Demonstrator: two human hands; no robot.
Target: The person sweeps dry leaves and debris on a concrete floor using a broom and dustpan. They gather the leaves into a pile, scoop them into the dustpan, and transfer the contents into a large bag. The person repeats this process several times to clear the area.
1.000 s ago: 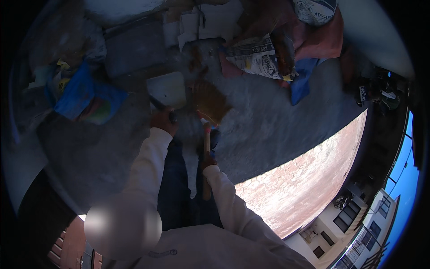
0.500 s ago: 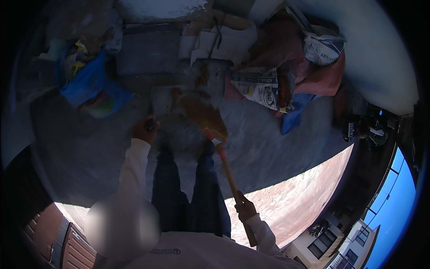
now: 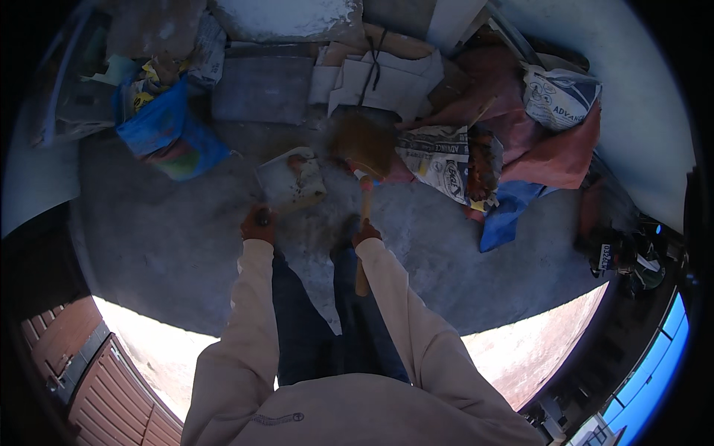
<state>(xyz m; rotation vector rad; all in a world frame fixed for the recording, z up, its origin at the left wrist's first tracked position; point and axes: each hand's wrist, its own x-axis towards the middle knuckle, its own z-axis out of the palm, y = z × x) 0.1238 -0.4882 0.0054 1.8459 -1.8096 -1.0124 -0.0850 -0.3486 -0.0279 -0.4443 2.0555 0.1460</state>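
Note:
My left hand is closed round the dark-ended handle of a pale dustpan. The pan lies low over the grey floor, with brownish bits and dust on it. My right hand grips the wooden stick of a broom partway along, and the stick's end sticks out back toward me. The broom's brown bristle head, blurred by motion, is beyond and to the right of the pan, apart from it. My jeans-clad legs stand just behind both tools.
A blue bag of scraps sits at the left. Flattened cardboard leans at the back. A paper sack, a reddish sheet and a white-and-blue sack crowd the right. A motorcycle stands at the far right.
My right hand has moved forward and left, and the broom head has swept away from me and rightward, uncovering the dustpan. My left hand has stayed on the dustpan handle.

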